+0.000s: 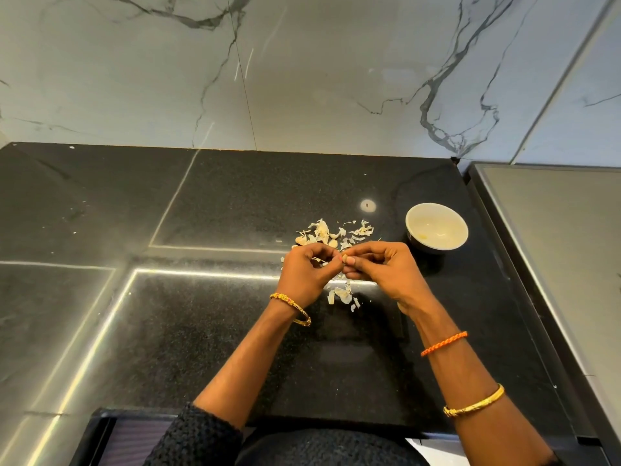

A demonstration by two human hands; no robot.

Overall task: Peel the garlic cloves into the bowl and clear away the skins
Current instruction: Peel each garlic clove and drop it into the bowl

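Both my left hand and right hand pinch one garlic clove between fingertips. My right hand is nearer the bowl, just beyond it.

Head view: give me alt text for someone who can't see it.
Both hands, left hand and right hand, meet over a black speckled stone counter and pinch a small garlic clove between their fingertips. Papery white garlic skins lie scattered beyond and under the hands. A small white-lined bowl stands to the right, nearly empty.
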